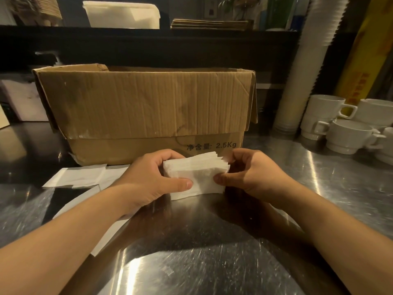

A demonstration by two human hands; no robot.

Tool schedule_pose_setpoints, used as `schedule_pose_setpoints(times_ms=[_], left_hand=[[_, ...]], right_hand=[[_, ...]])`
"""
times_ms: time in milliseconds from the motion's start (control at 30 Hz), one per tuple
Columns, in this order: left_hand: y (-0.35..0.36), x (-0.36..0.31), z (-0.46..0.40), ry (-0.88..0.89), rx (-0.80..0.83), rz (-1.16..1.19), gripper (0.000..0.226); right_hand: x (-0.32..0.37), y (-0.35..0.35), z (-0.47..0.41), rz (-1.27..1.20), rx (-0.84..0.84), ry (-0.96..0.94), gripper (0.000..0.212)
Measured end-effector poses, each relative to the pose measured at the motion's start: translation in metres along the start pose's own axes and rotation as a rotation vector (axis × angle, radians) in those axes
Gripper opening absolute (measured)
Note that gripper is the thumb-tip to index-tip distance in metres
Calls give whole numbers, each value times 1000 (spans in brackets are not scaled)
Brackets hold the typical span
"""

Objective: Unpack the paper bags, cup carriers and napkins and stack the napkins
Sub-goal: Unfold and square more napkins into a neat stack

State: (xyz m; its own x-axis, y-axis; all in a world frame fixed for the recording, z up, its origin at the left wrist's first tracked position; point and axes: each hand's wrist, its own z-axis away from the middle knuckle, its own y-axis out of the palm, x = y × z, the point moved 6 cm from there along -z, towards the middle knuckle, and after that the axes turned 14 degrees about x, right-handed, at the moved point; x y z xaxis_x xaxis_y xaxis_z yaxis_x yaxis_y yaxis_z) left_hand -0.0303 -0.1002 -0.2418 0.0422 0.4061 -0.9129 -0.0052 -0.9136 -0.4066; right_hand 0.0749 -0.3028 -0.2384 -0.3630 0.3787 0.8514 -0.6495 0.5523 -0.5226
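From the head camera, both hands are in the middle of the shiny metal counter (pixel 319 199), just in front of the cardboard box (pixel 144 111).

The left hand (pixel 148 177) holds the left end of a bunch of white napkins (pixel 197 175). Its thumb lies flat on the front and its fingers curl round the back. The right hand (pixel 253 173) pinches the right end the same way, thumb in front and fingers behind. So both hands are gripping the bunch, one at each end.

The bunch stands on its long edge, and its bottom edge touches the counter. Its long side runs from 9 o'clock to 3 o'clock, straight across between the two hands. From the left hand the bunch lies at 3 o'clock. From the right hand it lies at 9 o'clock. Both hands are equally near. The top edges fan out a little toward 1 o'clock, so the napkins are not lined up yet. I think the next thing is to tap and squeeze them even.

More loose napkins (pixel 80 175) lie flat on the counter at 9 o'clock from the left hand, partly under the left arm. The left hand is the nearer one to pick those up.

Over at 3 o'clock, well apart from the hands, sit white cups (pixel 344 135).

I cannot see inside the box.
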Motion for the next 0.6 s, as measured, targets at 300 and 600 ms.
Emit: schedule_pose_setpoints(times_ms=[300,600], left_hand=[[0,1,-1,5,-6,-7,40],[-1,2,-2,7,-28,-41,35]], right_hand=[[-4,1,-3,-10,3,4,37],[2,-1,1,-43,-27,-2,39]])
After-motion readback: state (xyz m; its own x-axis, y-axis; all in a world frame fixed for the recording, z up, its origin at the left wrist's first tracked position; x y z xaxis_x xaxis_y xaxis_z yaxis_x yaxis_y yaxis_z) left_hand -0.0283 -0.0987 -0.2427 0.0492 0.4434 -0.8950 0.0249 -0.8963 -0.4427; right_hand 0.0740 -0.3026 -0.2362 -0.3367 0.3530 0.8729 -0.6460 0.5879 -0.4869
